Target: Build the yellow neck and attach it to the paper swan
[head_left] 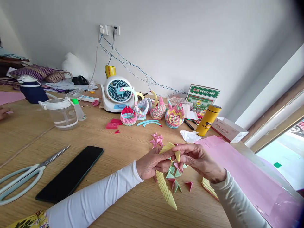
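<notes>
On my head feed I see a long, curved pale-yellow strip of nested folded-paper pieces (166,191), held aloft and bowed like a crescent. Its overlapping pieces make a stepped surface, and its near end tapers to a point aimed down toward me; I can't see all of its middle. Just beside its far end I see a small pale-yellow folded-paper triangle (177,155), tip down; I can't tell whether they touch.

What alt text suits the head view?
Left hand holds a curved strip of folded yellow paper; right hand pinches a small yellow piece beside it. Loose folded paper pieces lie beneath on a wooden table. Paper swans and a fan stand behind, scissors and a phone at left.
</notes>
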`<move>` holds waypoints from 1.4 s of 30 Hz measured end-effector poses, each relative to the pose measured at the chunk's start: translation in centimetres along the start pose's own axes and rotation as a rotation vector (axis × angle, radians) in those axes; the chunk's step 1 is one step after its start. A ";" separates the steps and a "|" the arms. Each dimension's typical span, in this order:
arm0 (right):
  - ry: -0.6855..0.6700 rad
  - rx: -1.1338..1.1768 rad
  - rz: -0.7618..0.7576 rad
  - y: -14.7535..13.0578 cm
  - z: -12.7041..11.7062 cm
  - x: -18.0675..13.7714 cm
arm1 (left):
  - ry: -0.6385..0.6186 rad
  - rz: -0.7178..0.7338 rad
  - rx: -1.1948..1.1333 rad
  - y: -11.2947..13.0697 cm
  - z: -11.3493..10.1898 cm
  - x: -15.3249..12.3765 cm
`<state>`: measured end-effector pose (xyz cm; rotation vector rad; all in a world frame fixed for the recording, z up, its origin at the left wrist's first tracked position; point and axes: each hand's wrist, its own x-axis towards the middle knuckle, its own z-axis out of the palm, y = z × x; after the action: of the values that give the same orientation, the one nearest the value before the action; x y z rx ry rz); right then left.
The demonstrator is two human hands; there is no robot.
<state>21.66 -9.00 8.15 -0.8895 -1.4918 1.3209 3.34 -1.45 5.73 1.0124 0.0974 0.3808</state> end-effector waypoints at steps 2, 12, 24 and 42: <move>-0.005 -0.038 -0.015 -0.3 -0.1 0.5 | -0.005 0.009 -0.006 0.3 0.1 0.0; 0.245 -0.199 -0.183 -2.5 0.5 0.7 | -0.014 0.053 0.212 1.5 0.9 -0.8; 0.250 -0.543 -0.201 -5.2 2.4 -0.3 | -0.021 0.218 0.385 1.7 0.2 -1.2; 0.199 -0.755 -0.190 -6.0 2.5 -1.1 | -0.032 0.276 0.380 1.6 0.1 -1.3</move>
<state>19.97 -11.80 13.91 -1.2604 -1.8824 0.4902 1.69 -1.23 7.03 1.4135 -0.0009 0.6125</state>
